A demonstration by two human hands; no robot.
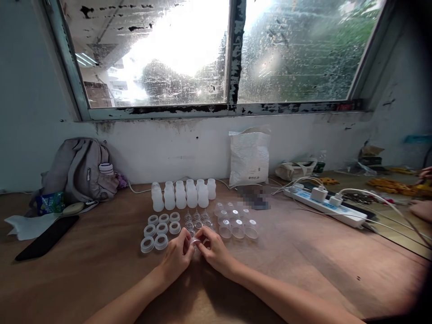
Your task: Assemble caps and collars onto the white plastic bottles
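My left hand [178, 249] and my right hand [211, 247] meet at the front of the rows of parts. Between them they pinch a small translucent ring [195, 241], like a bottle collar; the fingers cover much of it, and I cannot tell whether a teat is in it. Just beyond the fingertips stand several clear bottle teats [197, 216]. Left of my left hand lie several collar rings [161, 228]. To the right, several clear domed caps [238, 230] stand in rows. Behind the parts, several frosted baby bottles [180, 195] stand upright.
A grey backpack [81, 173] and a black phone-like slab [47, 238] are on the left. Against the wall leans a white plastic bag [249, 157]. At right a power strip [327, 207] trails white cables. Another person's hand [423, 209] shows at the far right edge.
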